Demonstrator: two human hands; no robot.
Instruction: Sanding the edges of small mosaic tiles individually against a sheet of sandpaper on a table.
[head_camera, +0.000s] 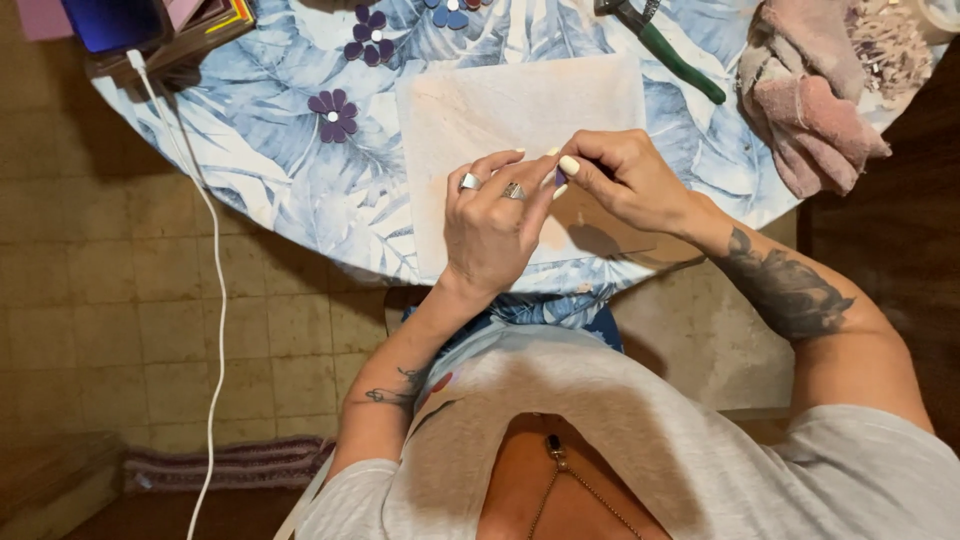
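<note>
My left hand and my right hand meet above a pale work mat on the round table. Between their fingertips they pinch one small purple piece, mostly hidden by the fingers. Two rings sit on my left hand. A purple flower shape lies on the cloth to the left of the mat. Another purple flower lies farther back.
The table carries a blue leaf-patterned cloth. Green-handled pliers lie at the back right, beside a pink cloth. A white cable hangs off the left edge over a tiled floor. A blue flower sits at the back edge.
</note>
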